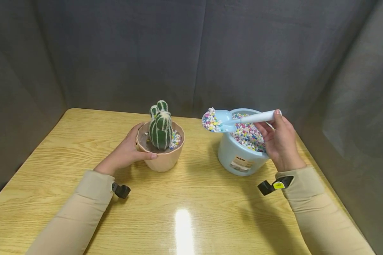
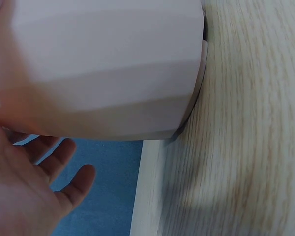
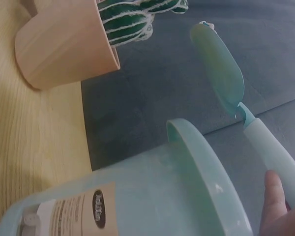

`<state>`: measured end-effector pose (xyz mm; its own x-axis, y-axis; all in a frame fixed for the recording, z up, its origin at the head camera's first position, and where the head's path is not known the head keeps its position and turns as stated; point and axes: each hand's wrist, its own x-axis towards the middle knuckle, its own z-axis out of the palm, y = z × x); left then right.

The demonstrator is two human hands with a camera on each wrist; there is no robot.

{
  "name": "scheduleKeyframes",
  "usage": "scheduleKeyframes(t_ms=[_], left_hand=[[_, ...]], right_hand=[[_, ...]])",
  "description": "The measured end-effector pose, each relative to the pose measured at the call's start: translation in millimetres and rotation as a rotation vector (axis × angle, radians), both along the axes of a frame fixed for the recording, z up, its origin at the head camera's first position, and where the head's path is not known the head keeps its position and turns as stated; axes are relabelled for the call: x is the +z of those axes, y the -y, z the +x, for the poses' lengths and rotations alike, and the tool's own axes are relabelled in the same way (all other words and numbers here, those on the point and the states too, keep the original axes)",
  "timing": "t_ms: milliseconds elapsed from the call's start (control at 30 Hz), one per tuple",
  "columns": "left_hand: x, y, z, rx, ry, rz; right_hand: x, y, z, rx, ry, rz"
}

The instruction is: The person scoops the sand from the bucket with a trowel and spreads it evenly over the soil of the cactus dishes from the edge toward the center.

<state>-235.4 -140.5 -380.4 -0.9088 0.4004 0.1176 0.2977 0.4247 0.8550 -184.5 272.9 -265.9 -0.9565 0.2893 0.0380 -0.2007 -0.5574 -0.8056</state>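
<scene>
My right hand (image 1: 281,141) holds a light blue scoop (image 1: 262,117) by its white handle. Colourful pebbles (image 1: 211,121) are heaped in the scoop's blade, raised above the rim of a light blue bucket (image 1: 225,156). More of the same pebbles fill the bucket. My left hand (image 1: 125,153) grips a peach-coloured plant pot (image 1: 162,163) at its left side, thumb along the front rim. In the pot stands a green cactus (image 1: 160,132) with white stripes. A few coloured pebbles lie to the right of its base, on a brownish surface.
A wooden table (image 1: 140,212) carries both the pot and the bucket. Dark grey fabric (image 1: 121,53) hangs behind the table and along its sides. The bucket bears a paper label (image 3: 83,211). Black devices are strapped at both wrists.
</scene>
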Motion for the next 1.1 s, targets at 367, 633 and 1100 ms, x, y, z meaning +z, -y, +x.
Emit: scheduleKeyframes(t_ms=[367, 633, 1100], left_hand=[[-3.3, -6.7, -1.6, 0.026, -0.043, 0.037], [-4.4, -12.1, 0.9, 0.075, -0.066, 0.022], [2.8, -21.4, 7.1, 0.189, -0.057, -0.038]], right_hand=[[-0.7, 6, -4.0, 0.019, 0.025, 0.076], [-1.9, 11, -5.3, 0.027, 0.052, 0.121], [1.1, 21, -11.3, 0.031, 0.082, 0.128]])
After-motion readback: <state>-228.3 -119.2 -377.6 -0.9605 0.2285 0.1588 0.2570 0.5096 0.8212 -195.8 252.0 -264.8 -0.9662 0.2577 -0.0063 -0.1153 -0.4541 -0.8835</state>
